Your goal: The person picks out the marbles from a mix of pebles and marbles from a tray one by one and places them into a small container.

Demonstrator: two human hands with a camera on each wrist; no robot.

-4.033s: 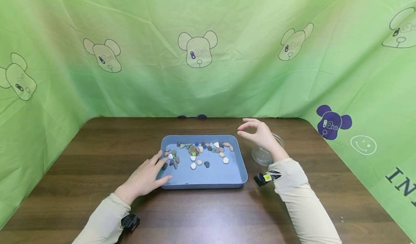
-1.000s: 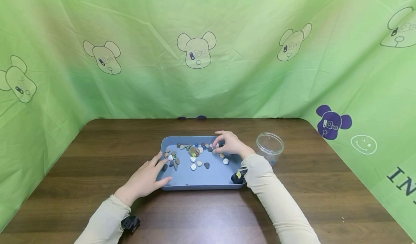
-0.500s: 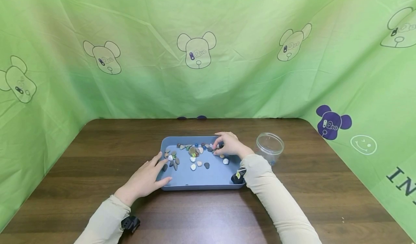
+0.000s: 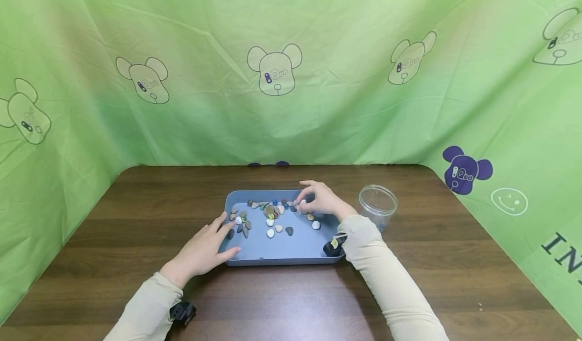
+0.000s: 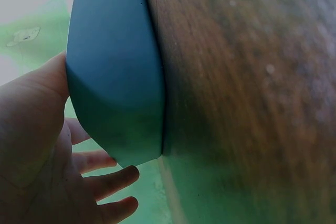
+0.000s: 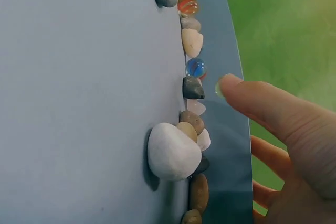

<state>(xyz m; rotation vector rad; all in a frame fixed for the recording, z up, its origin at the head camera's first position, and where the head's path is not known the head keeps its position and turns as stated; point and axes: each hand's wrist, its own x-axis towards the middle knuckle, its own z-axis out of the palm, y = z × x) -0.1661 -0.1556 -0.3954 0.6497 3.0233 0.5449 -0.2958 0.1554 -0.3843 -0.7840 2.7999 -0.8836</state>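
A blue tray (image 4: 291, 252) holds several pebbles and glass marbles, most along its far side. My left hand (image 4: 202, 247) lies at the tray's left rim, fingers spread over the edge near a white pebble (image 4: 238, 220). In the left wrist view, the thumb touches the tray's outer wall (image 5: 115, 66). Over the far right part of the tray, my right hand (image 4: 320, 199) pinches a pale green marble (image 6: 218, 89); the marble is mostly hidden by the thumb tip. Below it lie a blue marble (image 6: 197, 68), a dark stone (image 6: 193, 87) and a large white pebble (image 6: 173, 151).
A clear open jar (image 4: 377, 202) stands right of the tray, beside my right forearm, with something blue at its bottom. Both stand on a dark wooden table (image 4: 145, 204). A green printed cloth (image 4: 204, 118) hangs around the back and sides.
My right hand has come from above the jar to the tray's far right part. Over the last half second its fingertips have risen slightly, pinching the marble. The left hand stays put.
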